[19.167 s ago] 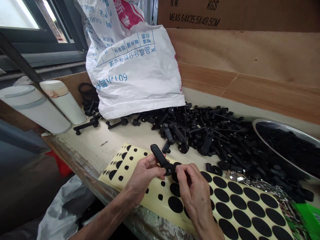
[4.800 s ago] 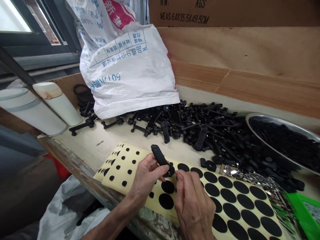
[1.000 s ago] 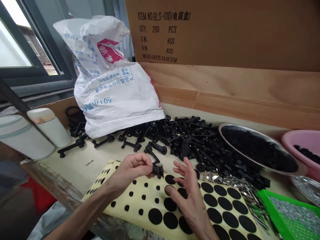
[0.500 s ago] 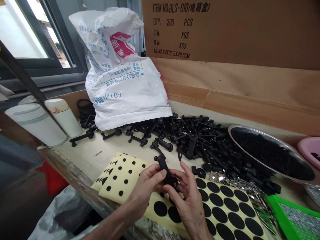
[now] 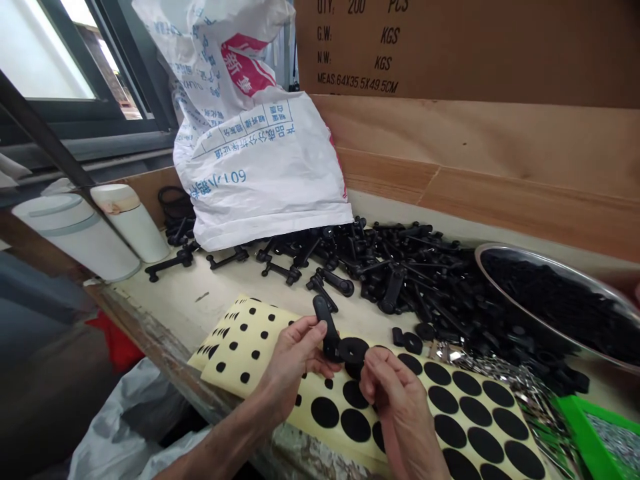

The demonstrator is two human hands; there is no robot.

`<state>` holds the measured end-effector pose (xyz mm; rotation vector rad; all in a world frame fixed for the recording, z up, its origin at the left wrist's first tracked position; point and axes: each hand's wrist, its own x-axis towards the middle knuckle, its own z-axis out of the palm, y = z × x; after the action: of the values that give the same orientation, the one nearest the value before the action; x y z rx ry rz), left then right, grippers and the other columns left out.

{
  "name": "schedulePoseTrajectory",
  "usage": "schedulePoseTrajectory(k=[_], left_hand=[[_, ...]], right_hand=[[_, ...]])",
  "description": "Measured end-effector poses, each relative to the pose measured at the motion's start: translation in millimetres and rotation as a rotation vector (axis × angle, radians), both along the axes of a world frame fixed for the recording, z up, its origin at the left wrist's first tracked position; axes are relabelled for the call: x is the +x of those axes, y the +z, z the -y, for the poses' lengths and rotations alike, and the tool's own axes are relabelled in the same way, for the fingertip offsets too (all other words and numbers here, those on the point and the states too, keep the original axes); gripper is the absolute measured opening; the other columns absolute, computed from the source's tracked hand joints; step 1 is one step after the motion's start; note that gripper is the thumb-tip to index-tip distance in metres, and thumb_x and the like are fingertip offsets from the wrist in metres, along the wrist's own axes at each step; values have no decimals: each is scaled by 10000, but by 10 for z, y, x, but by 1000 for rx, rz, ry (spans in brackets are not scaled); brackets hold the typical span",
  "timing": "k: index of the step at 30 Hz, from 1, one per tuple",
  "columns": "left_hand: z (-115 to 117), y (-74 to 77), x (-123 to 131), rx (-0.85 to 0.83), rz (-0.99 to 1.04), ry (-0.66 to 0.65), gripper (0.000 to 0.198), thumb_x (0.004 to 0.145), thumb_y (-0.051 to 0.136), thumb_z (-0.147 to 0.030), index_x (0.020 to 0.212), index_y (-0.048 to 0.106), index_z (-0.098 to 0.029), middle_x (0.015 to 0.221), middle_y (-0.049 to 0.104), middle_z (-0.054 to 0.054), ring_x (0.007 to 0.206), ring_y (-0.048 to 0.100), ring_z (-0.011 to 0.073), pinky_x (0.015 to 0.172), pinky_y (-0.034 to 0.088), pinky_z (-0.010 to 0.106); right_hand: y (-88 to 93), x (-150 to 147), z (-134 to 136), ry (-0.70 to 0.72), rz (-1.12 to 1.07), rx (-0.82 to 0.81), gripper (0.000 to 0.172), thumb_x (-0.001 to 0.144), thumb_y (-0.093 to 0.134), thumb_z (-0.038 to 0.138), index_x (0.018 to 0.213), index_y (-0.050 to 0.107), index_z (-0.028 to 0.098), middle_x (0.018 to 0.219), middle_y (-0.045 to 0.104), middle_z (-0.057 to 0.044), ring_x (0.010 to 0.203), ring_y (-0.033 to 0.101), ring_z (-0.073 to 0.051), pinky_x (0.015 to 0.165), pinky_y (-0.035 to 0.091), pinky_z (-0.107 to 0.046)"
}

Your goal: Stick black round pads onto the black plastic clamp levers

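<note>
My left hand [image 5: 295, 360] grips the upright arm of a black plastic lever handle [image 5: 325, 327]. A round black rubber pad [image 5: 353, 350] lies against the handle's round foot, and the fingertips of my right hand [image 5: 395, 400] pinch its edge. Below both hands lies a cream backing sheet [image 5: 265, 343] printed with rows of black adhesive dots, large ones to the right and small ones to the left. Some spots on the sheet show bare backing where dots are gone. My hands hide the middle of the sheet.
A heap of black lever handles [image 5: 415, 280] lies behind the sheet, below a white woven sack [image 5: 260, 167]. A steel bowl [image 5: 550, 273] of black parts stands to the right, with a green tray [image 5: 595, 433] in front. Cardboard [image 5: 450, 47] rises behind.
My head has turned slightly, shifting the scene. The handle now stands more upright in my left hand. My right hand has moved down and right, and the round pad shows at the handle's foot.
</note>
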<state>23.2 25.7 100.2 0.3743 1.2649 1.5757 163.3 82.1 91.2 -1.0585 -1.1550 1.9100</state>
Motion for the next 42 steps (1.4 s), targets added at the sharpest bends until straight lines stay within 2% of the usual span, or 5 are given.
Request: schedulePoseTrajectory(k=[13,22,28,42], left_hand=[[-4,43,2,-17,-8,0,302,828,631,-418,901,574,-130,724,684,69,546,634,138,493,501,215],[-12,-33,4,19,-17,39,293,850,603,-437,901,579,-149,795,690,75,588,640,142,520,513,232],[-10,-33,8,21,-1,21,300,832,626,-428,909,582,-141,771,682,66,529,604,117,509,507,229],[-10,-2,2,17,-11,5,280,847,610,-412,906,584,-139,753,682,70,579,644,153,525,506,244]], right_hand=[[-49,-101,66,-13,93,-29,353,756,703,494,658,576,179,528,389,57,536,283,-91,505,257,-216],[-5,-71,81,1,23,28,343,764,698,480,642,571,186,543,391,48,560,314,-102,528,270,-230],[-47,-99,59,-10,82,7,339,746,710,485,659,587,182,521,393,53,533,294,-90,509,251,-222],[-88,-112,31,-6,132,-23,336,732,728,485,694,615,170,502,403,60,487,299,-63,468,239,-196]])
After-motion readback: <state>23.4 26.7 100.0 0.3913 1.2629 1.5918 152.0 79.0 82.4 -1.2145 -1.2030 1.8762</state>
